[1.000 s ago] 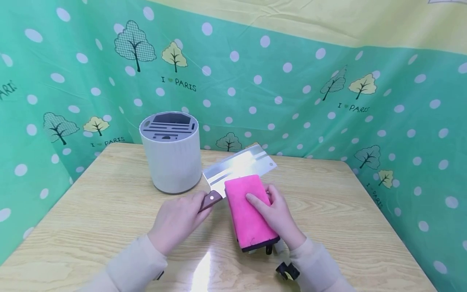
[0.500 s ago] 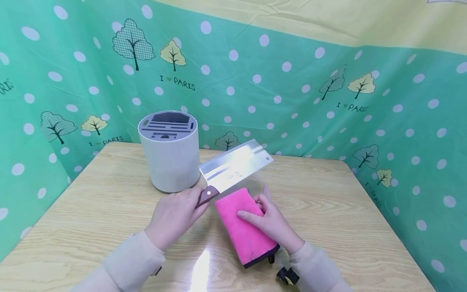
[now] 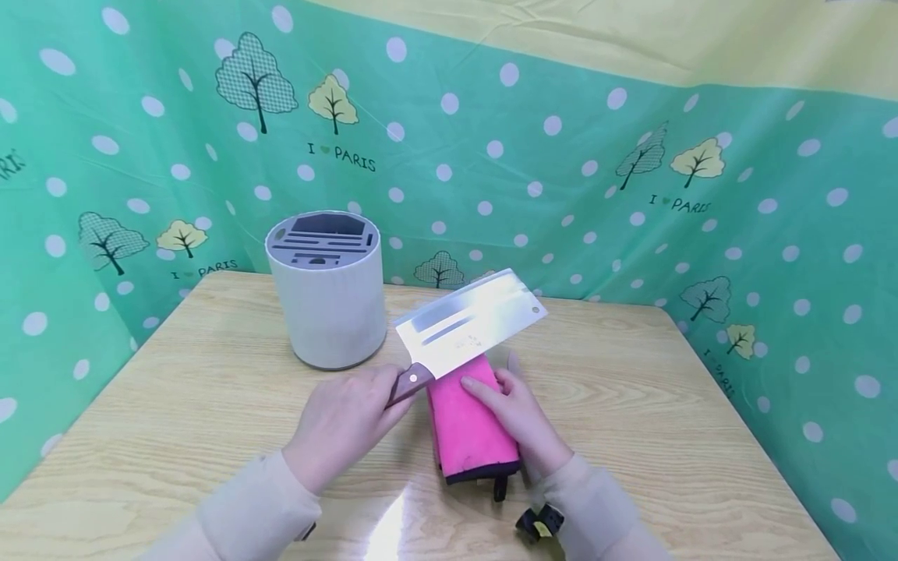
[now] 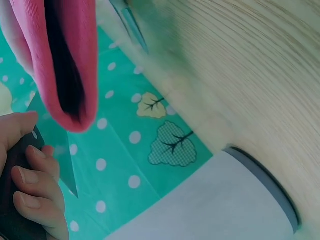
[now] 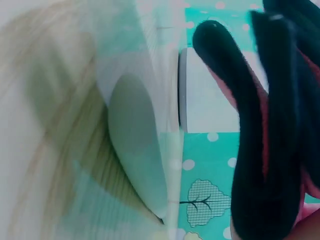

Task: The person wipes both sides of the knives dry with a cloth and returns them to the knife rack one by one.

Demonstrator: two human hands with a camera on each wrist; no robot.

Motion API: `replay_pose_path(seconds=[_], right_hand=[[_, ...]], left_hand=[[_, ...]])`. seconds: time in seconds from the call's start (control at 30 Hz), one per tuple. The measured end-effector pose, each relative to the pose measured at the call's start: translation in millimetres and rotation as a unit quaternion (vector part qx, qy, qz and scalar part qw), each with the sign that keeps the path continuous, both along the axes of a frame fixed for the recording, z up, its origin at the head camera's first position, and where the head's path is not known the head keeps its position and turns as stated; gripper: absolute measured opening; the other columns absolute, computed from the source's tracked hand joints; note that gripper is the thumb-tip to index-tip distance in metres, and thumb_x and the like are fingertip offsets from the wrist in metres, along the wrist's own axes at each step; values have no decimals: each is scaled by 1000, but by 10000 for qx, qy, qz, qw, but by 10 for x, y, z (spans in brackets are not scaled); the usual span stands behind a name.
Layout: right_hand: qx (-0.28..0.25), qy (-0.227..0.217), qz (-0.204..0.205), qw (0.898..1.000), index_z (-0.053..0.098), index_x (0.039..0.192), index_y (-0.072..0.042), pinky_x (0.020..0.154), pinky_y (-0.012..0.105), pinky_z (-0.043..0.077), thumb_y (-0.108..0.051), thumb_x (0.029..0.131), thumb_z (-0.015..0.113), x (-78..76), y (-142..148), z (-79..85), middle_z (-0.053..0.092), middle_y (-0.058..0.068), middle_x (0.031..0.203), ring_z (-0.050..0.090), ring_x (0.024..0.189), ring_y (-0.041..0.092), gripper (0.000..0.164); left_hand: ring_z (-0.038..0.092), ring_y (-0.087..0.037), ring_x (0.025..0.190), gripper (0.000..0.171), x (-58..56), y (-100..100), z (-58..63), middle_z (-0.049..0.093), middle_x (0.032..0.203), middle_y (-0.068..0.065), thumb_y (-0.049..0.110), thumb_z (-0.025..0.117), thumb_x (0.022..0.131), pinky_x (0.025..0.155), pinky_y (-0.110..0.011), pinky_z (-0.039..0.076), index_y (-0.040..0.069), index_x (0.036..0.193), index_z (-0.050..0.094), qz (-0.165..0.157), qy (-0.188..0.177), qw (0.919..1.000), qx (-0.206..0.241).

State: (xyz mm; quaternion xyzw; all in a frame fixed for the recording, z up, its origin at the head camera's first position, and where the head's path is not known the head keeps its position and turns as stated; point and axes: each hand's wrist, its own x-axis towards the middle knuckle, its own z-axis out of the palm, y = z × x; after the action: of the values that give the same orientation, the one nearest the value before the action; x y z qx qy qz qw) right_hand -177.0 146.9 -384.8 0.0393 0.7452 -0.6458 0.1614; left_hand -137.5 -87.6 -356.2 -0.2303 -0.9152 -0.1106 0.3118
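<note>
My left hand (image 3: 351, 413) grips the dark brown wooden handle of a cleaver (image 3: 477, 319), its broad shiny blade pointing up and to the right. Below the blade, my right hand (image 3: 522, 413) holds a folded pink cloth (image 3: 473, 428) with a black edge, thumb on top and fingers behind. The blade's lower edge overlaps the cloth's upper end. In the left wrist view, fingers (image 4: 37, 185) curl round the handle and the cloth's rounded fold (image 4: 80, 110) hangs above. The right wrist view shows the cloth's black side (image 5: 265, 150).
A white round knife block (image 3: 330, 312) with a grey slotted top stands at the back left of the wooden table (image 3: 666, 436). Close behind it hangs a green dotted curtain (image 3: 491, 171). A black strap piece (image 3: 539, 523) lies by the right wrist.
The cloth was over the blade, then dropped down and left away from it; now it is back up, behind the blade's lower edge. The cleaver has shifted slightly right since half a second ago.
</note>
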Motion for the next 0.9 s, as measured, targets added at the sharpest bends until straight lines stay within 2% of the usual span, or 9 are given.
replay_pose_path(seconds=[0.23, 0.5, 0.63, 0.73, 0.8, 0.9], right_hand=[[-310, 160, -197, 9992, 56, 129, -6, 67, 29, 52, -42, 93, 65, -115, -46, -46, 66, 3, 85, 65, 72, 14, 52], [-946, 403, -548, 9932, 54, 134, -3, 85, 25, 48, -24, 96, 56, -229, -150, -103, 64, 8, 119, 60, 96, 9, 43], [-1418, 369, -817, 9858, 50, 136, -9, 97, 27, 43, -22, 97, 54, -278, -206, -113, 59, 4, 129, 56, 109, 10, 41], [-1937, 349, -854, 9767, 47, 138, -12, 108, 30, 38, -23, 100, 51, -303, -232, -110, 56, -1, 133, 53, 119, 10, 40], [-2340, 285, -759, 9688, 45, 141, -12, 113, 32, 35, -25, 102, 47, -301, -245, -101, 54, 0, 138, 51, 126, 11, 41], [-2685, 10, -450, 9622, 33, 150, -11, 121, 36, 25, -35, 106, 38, -280, -246, -96, 40, 7, 153, 38, 141, 19, 50]], left_hand=[[49, -10, 51, 24, 62, 50, 29, 60, 68, 5, 31, 77, 85, 41, -25, 34, 13, 88, 61, -120, 93, 9999, -22], [52, -11, 51, 27, 104, 81, 35, 59, 67, 6, 34, 77, 85, 40, -25, 34, 14, 89, 59, -171, 40, 9998, -34], [48, -11, 48, 29, 111, 85, 15, 55, 65, 6, 34, 77, 84, 39, -25, 32, 14, 85, 56, -195, 108, 9997, -73], [46, -10, 47, 30, 113, 86, 1, 54, 65, 6, 34, 78, 83, 39, -25, 32, 13, 85, 56, -199, 123, 9997, -92], [46, -10, 48, 31, 118, 86, -4, 55, 66, 6, 34, 79, 83, 39, -24, 32, 13, 86, 57, -194, 63, 9998, -84], [46, -10, 50, 32, 126, 89, -4, 55, 66, 6, 34, 79, 82, 40, -24, 32, 13, 87, 57, -177, -37, 9998, -63]])
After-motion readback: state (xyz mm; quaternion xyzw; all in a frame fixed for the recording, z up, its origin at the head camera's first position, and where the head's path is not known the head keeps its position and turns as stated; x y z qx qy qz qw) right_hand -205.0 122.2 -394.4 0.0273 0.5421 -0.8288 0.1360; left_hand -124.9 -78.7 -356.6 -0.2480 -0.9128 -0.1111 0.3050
